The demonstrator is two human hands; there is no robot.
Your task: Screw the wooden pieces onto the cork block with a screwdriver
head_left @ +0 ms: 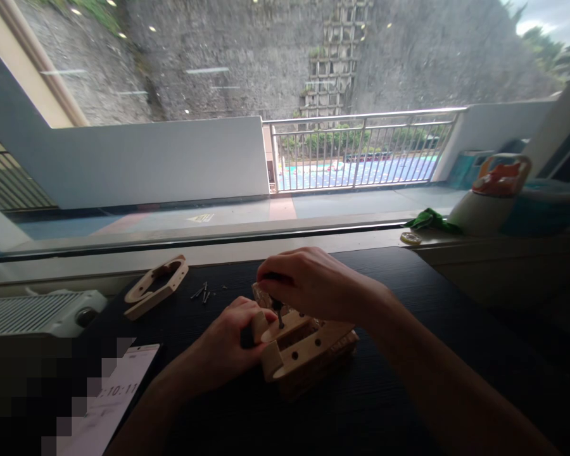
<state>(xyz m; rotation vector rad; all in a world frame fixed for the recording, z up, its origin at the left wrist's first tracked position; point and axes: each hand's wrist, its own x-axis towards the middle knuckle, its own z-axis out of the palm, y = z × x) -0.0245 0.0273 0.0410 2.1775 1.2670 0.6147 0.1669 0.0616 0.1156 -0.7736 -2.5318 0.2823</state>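
Our right grip (308, 282) is wrapped around a screwdriver (278, 306), its tip at the wooden frame (308, 353) on the desk (399, 392), while our left grip (230, 335) pinches the frame's left end. If tilted, the screwdriver could slip and scratch the wood; we cannot see inside the white jug (479, 214).

Green cloth (431, 220) on the windowsill (218, 251), white radiator (38, 313) at left, metal railing (360, 152) outside.

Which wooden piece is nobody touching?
The left wooden piece, lying near the loose screws; the left hand holds the other wooden piece.
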